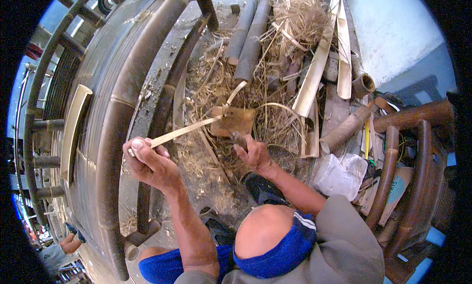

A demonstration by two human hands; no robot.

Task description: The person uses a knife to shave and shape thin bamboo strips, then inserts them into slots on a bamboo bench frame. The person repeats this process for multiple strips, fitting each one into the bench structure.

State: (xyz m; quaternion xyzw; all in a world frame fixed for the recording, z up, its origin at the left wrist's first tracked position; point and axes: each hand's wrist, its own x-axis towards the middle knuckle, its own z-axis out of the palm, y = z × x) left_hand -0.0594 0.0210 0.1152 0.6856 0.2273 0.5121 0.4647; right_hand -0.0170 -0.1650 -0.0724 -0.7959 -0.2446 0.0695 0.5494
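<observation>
My left hand [153,165] is closed round one end of a long, pale bamboo strip [184,131], its thumb on top. The strip slants away to the right, and its far part reaches a brown, roughly square flat piece [232,122]. Past that, a pale curled end [236,91] rises. My right hand [255,157] is closed on a short dark tool [239,139] right beside the brown piece's near edge. Fingers hide much of the tool, and its exact kind is unclear.
Bamboo shavings [216,158] litter the floor. A bamboo bench [118,107] stands left, bearing a split bamboo piece [76,136]. Bamboo poles [255,38], split lengths [317,62] and a whitish block [340,176] lie ahead and right. Bamboo furniture [413,171] stands far right.
</observation>
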